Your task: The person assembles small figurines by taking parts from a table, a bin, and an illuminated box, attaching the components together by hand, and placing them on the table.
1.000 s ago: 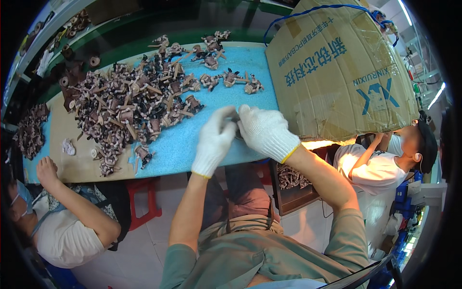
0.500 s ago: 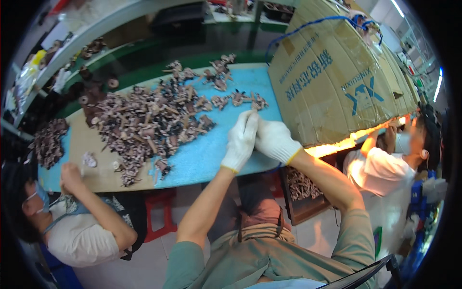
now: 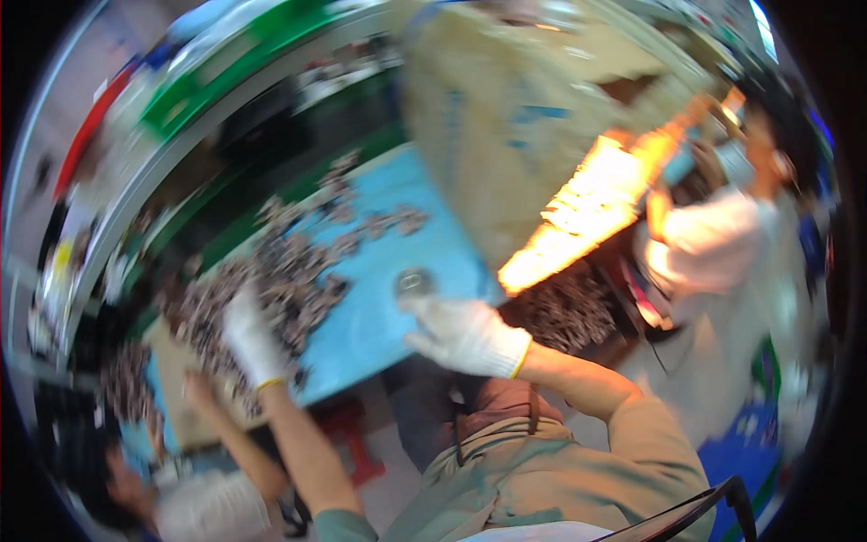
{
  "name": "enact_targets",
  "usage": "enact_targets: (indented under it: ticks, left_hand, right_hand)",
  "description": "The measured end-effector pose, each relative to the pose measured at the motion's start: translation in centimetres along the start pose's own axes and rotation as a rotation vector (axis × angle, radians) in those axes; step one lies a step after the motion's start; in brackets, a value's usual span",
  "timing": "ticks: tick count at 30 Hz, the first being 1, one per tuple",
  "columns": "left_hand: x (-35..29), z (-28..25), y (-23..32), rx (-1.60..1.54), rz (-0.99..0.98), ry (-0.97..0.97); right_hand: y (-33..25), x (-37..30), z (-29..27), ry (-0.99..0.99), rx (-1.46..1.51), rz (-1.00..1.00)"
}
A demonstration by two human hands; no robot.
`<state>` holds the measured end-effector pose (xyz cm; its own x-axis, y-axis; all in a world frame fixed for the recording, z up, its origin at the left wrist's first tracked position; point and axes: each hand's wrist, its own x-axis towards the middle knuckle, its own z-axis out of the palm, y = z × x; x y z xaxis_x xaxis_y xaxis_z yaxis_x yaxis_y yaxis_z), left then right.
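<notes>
My left hand [image 3: 253,339], in a white knit glove, reaches over the pile of small brownish-grey parts [image 3: 298,262] on the blue-topped table [image 3: 370,307]. Motion blur smears its fingers, so its grip cannot be made out. At the table's near right edge is my right hand [image 3: 474,336], also gloved, with thumb and fingers apart and nothing visible between them. Just beyond its fingertips is a round grey disc [image 3: 415,284]; whether they touch it is unclear. The parts look irregular and knobbly, but blur hides their kind.
A large cardboard box [image 3: 479,135] stands at the table's right, with a glaring bright strip [image 3: 578,212] along its lower edge. Below that is a dark tray of parts [image 3: 573,312]. One person [image 3: 713,235] sits at right, another [image 3: 208,515] at lower left, a hand over the table.
My hands, together at the table's front before, have separated. The left has swung left over the pile; the right has opened near the edge. The grey disc has come into sight; the view has turned.
</notes>
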<state>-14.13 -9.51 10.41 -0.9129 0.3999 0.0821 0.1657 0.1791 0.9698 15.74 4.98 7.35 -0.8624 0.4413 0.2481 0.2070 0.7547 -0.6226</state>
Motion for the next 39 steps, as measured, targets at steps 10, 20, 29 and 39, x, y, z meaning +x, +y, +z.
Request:
enact_targets:
  ticks: [10, 20, 29, 39]
  left_hand:
    - [-5.9, 5.6, -1.5, 0.308, 0.062, -0.325]
    - [-8.9, 13.9, -10.3, 0.106, -0.012, -0.153]
    - [-9.4, 14.0, -10.7, 0.239, 0.128, -0.145]
    - [-9.9, 13.6, -5.0, -0.033, -0.082, -0.261]
  right_hand:
    - [15.4, -14.9, -8.0, 0.291, -0.170, 0.532]
    - [21.9, -1.0, -15.1, 0.095, -0.975, 0.422]
    - [32.1, 3.3, -15.9, 0.002, -0.437, 0.220]
    - [10.7, -7.6, -8.8, 0.011, 0.359, 0.497]
